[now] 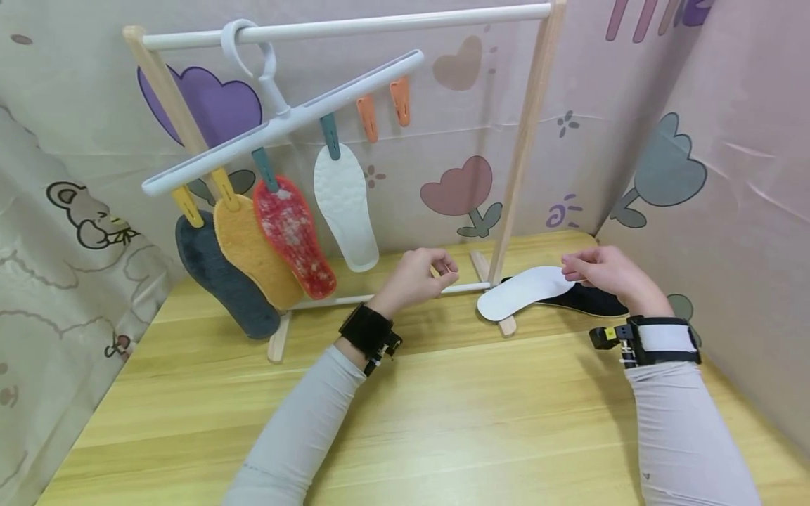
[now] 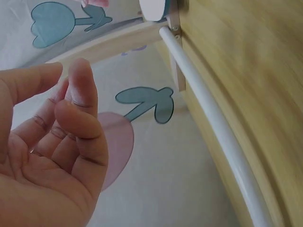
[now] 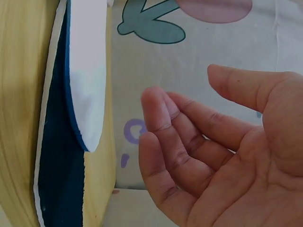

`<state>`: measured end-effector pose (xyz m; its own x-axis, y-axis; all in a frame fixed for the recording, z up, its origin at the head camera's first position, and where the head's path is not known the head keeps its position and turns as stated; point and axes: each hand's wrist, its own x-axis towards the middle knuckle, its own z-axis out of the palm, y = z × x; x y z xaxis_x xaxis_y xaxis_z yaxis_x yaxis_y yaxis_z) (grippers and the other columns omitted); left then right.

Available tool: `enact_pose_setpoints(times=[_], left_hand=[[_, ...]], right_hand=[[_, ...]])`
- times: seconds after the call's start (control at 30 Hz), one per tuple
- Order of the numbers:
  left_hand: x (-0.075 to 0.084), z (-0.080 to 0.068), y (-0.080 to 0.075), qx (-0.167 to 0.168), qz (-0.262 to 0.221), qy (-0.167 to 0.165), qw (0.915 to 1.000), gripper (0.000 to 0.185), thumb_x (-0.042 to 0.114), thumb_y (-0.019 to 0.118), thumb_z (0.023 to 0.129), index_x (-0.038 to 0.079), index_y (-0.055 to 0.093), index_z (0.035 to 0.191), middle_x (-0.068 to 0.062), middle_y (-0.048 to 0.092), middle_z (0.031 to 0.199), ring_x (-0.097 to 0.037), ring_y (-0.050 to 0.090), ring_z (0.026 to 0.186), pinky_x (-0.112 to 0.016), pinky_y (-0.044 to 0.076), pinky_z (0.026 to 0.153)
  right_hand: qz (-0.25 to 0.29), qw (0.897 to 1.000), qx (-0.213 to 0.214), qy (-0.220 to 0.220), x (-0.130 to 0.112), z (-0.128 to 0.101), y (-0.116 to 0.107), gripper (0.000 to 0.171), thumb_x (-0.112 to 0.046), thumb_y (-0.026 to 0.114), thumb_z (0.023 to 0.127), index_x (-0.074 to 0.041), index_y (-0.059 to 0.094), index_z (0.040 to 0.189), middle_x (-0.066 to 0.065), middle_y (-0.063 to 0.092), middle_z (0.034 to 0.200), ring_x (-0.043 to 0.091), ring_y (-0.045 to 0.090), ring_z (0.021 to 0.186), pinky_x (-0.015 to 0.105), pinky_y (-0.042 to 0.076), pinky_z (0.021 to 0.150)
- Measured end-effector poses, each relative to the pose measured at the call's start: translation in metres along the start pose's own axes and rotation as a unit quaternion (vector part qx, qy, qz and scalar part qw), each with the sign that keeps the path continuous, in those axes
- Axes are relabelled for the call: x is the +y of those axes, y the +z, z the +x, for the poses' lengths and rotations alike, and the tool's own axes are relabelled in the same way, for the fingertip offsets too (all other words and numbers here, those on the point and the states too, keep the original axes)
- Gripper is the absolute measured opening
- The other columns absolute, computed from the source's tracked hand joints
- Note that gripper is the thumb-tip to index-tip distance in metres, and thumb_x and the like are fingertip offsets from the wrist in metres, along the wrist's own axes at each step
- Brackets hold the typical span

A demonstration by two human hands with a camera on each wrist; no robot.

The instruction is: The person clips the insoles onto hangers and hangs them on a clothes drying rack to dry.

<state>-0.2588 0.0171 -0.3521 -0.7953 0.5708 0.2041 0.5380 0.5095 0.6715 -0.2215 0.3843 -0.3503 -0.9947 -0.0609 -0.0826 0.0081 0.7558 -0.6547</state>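
Here we hold both hands above the table (image 1: 443, 407): left hand (image 1: 419, 275) loosely curled, empty, near the rail (image 1: 380, 297); right hand (image 1: 598, 270) half-open, just over the white insole (image 1: 522, 292).

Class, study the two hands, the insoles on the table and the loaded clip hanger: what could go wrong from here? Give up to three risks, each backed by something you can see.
1. The right hand is by the white insole, fingers relaxed and not gripping; a loose pickup may drop it.
2. The clip hanger tilts, its four insoles all left of the hook; it may swing when touched.
3. The white insole overlaps the dark insole, which might drag along.
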Motion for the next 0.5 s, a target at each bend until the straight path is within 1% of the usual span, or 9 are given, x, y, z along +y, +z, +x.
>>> enact_pose_setpoints(times=[0.13, 0.2, 0.27, 0.33, 0.4, 0.5], left_hand=[[0.004, 0.009, 0.009, -0.011, 0.016, -0.006, 0.9998, 0.009, 0.022, 0.074, 0.102, 0.013, 0.074, 0.104, 0.000, 0.076, 0.092, -0.014, 0.073, 0.065, -0.024, 0.049, 0.072], [0.006, 0.013, 0.014, -0.014, 0.020, -0.008, 0.9997, 0.008, 0.022, 0.075, 0.101, 0.014, 0.075, 0.103, 0.002, 0.075, 0.090, -0.011, 0.071, 0.063, -0.026, 0.049, 0.078], [0.006, 0.017, 0.019, -0.017, 0.021, -0.009, 0.9996, 0.008, 0.022, 0.075, 0.101, 0.014, 0.075, 0.102, 0.002, 0.075, 0.088, -0.009, 0.069, 0.062, -0.026, 0.049, 0.081], [0.007, 0.021, 0.024, -0.019, 0.023, -0.010, 0.9995, 0.007, 0.021, 0.075, 0.101, 0.014, 0.075, 0.100, 0.002, 0.074, 0.086, -0.008, 0.068, 0.061, -0.024, 0.049, 0.079], [0.007, 0.024, 0.029, -0.022, 0.025, -0.011, 0.9994, 0.007, 0.020, 0.075, 0.100, 0.014, 0.075, 0.099, 0.001, 0.074, 0.085, -0.008, 0.067, 0.060, -0.022, 0.050, 0.073], [0.008, 0.027, 0.035, -0.024, 0.036, -0.019, 0.9989, 0.008, 0.020, 0.076, 0.100, 0.014, 0.075, 0.097, 0.001, 0.074, 0.085, -0.008, 0.067, 0.059, -0.020, 0.049, 0.067]], right_hand=[[0.011, 1.000, -0.006, 0.015, 0.006, -0.001, -0.002, 0.065, -0.041, 0.044, 0.116, 0.017, 0.055, 0.143, 0.031, 0.072, 0.130, 0.021, 0.074, 0.108, 0.014, 0.056, 0.080], [0.014, 1.000, -0.008, 0.023, 0.009, 0.000, -0.002, 0.067, -0.043, 0.045, 0.115, 0.017, 0.054, 0.144, 0.032, 0.071, 0.131, 0.021, 0.074, 0.107, 0.014, 0.055, 0.079], [0.018, 0.999, -0.011, 0.029, 0.013, 0.000, -0.002, 0.069, -0.044, 0.045, 0.115, 0.019, 0.052, 0.144, 0.034, 0.070, 0.132, 0.024, 0.074, 0.108, 0.015, 0.056, 0.079], [0.018, 0.999, -0.015, 0.036, 0.016, 0.000, -0.002, 0.071, -0.044, 0.045, 0.115, 0.020, 0.051, 0.144, 0.035, 0.069, 0.133, 0.028, 0.074, 0.110, 0.016, 0.057, 0.079], [0.021, 0.999, -0.019, 0.042, 0.020, 0.000, -0.002, 0.072, -0.044, 0.046, 0.115, 0.022, 0.049, 0.145, 0.036, 0.068, 0.134, 0.029, 0.074, 0.111, 0.016, 0.058, 0.080], [0.029, 0.998, -0.026, 0.048, 0.024, 0.001, -0.002, 0.071, -0.041, 0.046, 0.115, 0.024, 0.048, 0.144, 0.037, 0.068, 0.132, 0.025, 0.075, 0.108, 0.016, 0.060, 0.080]])
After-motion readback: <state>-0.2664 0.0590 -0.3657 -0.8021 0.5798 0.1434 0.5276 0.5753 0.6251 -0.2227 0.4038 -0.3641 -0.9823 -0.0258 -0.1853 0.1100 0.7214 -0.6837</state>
